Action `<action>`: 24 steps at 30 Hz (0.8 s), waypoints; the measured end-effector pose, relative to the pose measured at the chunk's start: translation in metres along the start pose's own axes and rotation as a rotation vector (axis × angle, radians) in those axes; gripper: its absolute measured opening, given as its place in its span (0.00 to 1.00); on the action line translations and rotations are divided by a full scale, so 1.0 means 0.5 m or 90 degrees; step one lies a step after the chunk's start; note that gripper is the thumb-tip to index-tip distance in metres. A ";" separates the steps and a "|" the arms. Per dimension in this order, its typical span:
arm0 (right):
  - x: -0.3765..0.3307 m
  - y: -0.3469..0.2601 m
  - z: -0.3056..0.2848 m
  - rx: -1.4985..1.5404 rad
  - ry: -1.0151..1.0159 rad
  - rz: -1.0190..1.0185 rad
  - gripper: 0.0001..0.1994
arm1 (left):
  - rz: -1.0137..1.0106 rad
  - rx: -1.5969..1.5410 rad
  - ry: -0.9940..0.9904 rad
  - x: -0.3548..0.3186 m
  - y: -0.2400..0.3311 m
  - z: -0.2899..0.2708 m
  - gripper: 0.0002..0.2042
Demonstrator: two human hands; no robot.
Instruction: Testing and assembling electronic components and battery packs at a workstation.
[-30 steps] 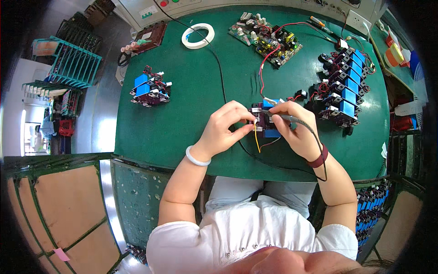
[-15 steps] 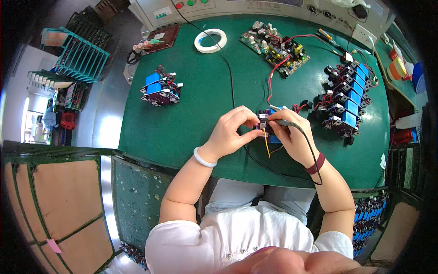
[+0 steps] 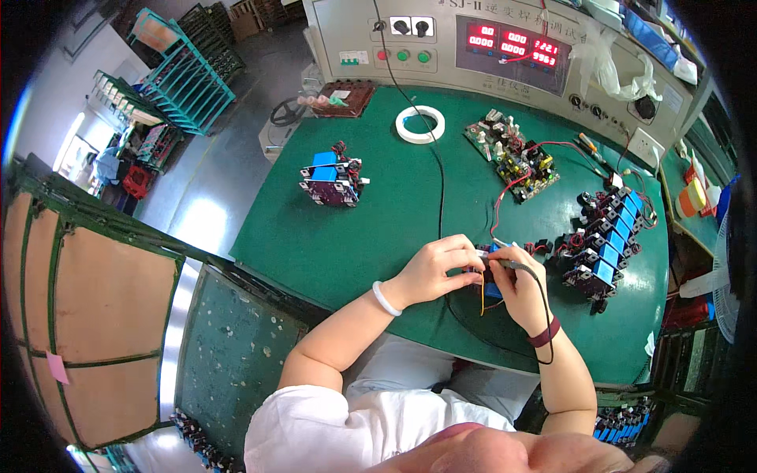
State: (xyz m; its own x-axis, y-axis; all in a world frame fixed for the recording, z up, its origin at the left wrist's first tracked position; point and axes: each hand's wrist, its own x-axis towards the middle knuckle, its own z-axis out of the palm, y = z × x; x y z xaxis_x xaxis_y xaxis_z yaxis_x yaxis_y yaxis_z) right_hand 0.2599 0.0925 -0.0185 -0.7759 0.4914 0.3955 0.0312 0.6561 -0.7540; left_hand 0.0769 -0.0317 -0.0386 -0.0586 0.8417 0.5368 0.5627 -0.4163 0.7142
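Note:
My left hand (image 3: 434, 272), with a white band on the wrist, pinches the near-left side of a small circuit board (image 3: 494, 290) that carries blue blocks. In my right hand (image 3: 520, 296) is a pen-like test probe (image 3: 514, 265), its black cable trailing down over the wrist. The probe's tip is among the parts at the board's top, beside my left fingertips; the exact contact is hidden. A thin yellow wire (image 3: 482, 306) hangs from the board toward me. From behind, a red wire (image 3: 496, 214) runs down to the board's far edge.
Several similar blue-block boards (image 3: 607, 248) stand in a row at right; a smaller group (image 3: 331, 181) sits at left. A larger circuit board (image 3: 514, 158), a white tape roll (image 3: 420, 124) and a screwdriver (image 3: 590, 145) lie farther back. Behind rises a panel (image 3: 509, 54) with red displays.
The view has shifted, so the bench appears lower and the rear panel's displays show. Both hands stay at the board; the left fingers and the probe have moved only slightly, if at all.

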 end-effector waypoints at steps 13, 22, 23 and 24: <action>-0.015 0.010 0.002 0.042 0.023 0.122 0.06 | -0.025 0.039 0.046 0.003 -0.005 -0.001 0.07; -0.009 -0.004 -0.003 0.022 -0.027 0.106 0.04 | -0.037 0.031 0.051 0.005 -0.004 -0.001 0.08; -0.009 -0.004 -0.003 0.017 -0.032 0.104 0.04 | -0.036 0.031 0.050 0.005 -0.004 -0.001 0.08; -0.010 -0.003 -0.003 0.018 -0.031 0.094 0.04 | -0.033 0.030 0.050 0.005 -0.005 -0.001 0.08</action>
State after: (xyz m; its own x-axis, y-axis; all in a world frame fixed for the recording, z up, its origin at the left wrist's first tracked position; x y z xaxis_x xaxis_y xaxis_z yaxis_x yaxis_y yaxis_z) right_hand 0.2644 0.0898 -0.0186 -0.7938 0.5528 0.2537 0.1301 0.5618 -0.8170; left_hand 0.0752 -0.0288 -0.0387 -0.1525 0.8314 0.5344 0.5953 -0.3543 0.7211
